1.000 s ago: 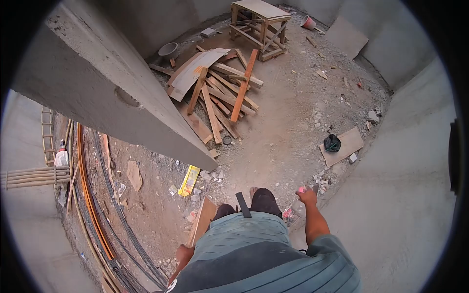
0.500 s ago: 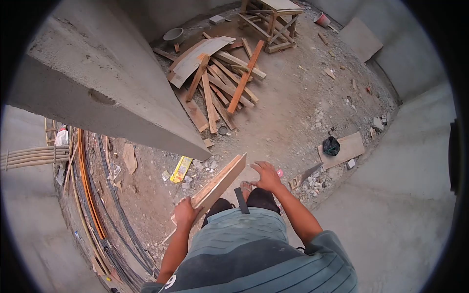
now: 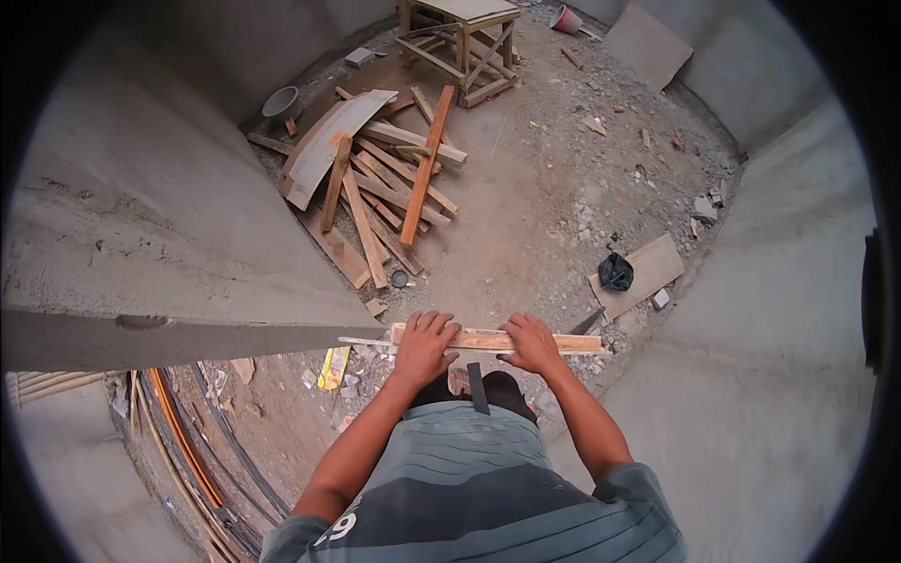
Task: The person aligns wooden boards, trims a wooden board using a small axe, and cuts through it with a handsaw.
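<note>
A wooden board (image 3: 483, 340) is held crosswise in front of my body, its narrow edge facing up. My left hand (image 3: 425, 348) grips it near its left end, fingers over the far side and thumb on the near side. Around its right half is my right hand (image 3: 531, 344), holding it in the same way. Just past the board, the dark blade of a saw (image 3: 588, 322) shows on the ground; the rest of the saw is hidden.
A heap of planks (image 3: 375, 192) lies ahead, with a wooden table (image 3: 465, 42) behind it. A concrete beam (image 3: 188, 342) juts in from the left. At the right, a black bag (image 3: 615, 272) rests on a flat panel (image 3: 657, 267). Rods (image 3: 188, 441) lie lower left.
The board has swung from my left side to crosswise in front of me. My right hand, empty half a second ago, now grips it too. The pink thing it held earlier was let go.
</note>
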Motion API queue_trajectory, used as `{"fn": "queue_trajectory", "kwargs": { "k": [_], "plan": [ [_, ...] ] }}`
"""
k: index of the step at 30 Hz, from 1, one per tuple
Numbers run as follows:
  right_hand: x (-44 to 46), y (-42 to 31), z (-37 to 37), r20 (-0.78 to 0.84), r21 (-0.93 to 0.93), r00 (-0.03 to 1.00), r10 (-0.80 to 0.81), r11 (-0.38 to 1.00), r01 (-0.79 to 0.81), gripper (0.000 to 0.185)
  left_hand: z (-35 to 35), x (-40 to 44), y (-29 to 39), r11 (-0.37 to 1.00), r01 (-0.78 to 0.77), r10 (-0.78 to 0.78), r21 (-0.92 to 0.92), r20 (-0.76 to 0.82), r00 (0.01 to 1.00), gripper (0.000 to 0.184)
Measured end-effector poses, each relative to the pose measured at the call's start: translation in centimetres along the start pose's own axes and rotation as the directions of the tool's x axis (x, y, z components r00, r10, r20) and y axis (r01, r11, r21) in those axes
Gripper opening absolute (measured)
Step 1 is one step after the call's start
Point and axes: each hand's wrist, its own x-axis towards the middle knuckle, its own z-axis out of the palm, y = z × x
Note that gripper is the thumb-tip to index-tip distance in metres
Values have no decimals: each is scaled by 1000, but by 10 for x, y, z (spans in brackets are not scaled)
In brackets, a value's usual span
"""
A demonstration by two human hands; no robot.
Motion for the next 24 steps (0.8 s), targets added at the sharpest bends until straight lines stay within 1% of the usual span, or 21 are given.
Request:
{"fn": "queue_trajectory", "kwargs": {
  "k": [1,3,4,6,7,8,9,10,11,13,14,15,17,20,23,24],
  "plan": [
    [3,15,5,-5,23,997,71,997,-71,54,1,14,-5,999,-6,4,-42,-47,999,54],
    [6,47,18,-73,75,968,241,969,-236,55,-4,46,-15,991,-23,5,-130,-141,990,53],
    [7,65,26,-102,106,939,329,942,-319,56,-6,62,-27,977,3,-41,-212,-176,983,50],
    [3,104,43,-139,107,881,452,892,-440,56,23,89,-65,912,145,-225,-384,-173,959,50],
    [2,114,42,-123,132,817,563,825,-549,56,41,100,-85,860,211,-311,-465,-149,938,49],
    [4,122,39,-108,155,736,669,742,-652,56,50,117,-106,839,232,-368,-492,-198,909,44],
    [8,138,40,-89,218,620,780,622,-752,57,71,150,-142,753,322,-453,-574,-98,886,42],
    [-2,148,42,-32,258,507,861,498,-828,58,89,163,-171,635,448,-555,-629,32,831,40],
    [-7,155,37,19,289,390,921,369,-883,59,100,179,-197,501,563,-636,-657,160,754,38],
    [-8,164,28,84,239,241,967,215,-947,65,108,225,-241,408,619,-674,-671,237,700,37],
    [-5,171,22,111,216,166,980,139,-966,68,116,248,-265,436,613,-660,-659,229,716,37],
    [-3,175,18,123,239,140,982,107,-965,69,122,273,-289,469,600,-641,-648,217,736,37],
    [3,179,3,151,283,87,985,41,-958,71,128,328,-328,477,659,-700,-581,203,685,37],
    [34,192,-5,135,215,-68,988,-96,-972,74,179,403,-400,344,711,-765,-613,256,591,35],
    [59,233,15,246,124,-97,965,-130,-984,76,204,480,-443,191,819,-730,-541,479,487,35],
    [75,251,8,367,119,-122,922,-176,-977,77,208,498,-451,126,854,-752,-504,513,414,39]
  ]
}}
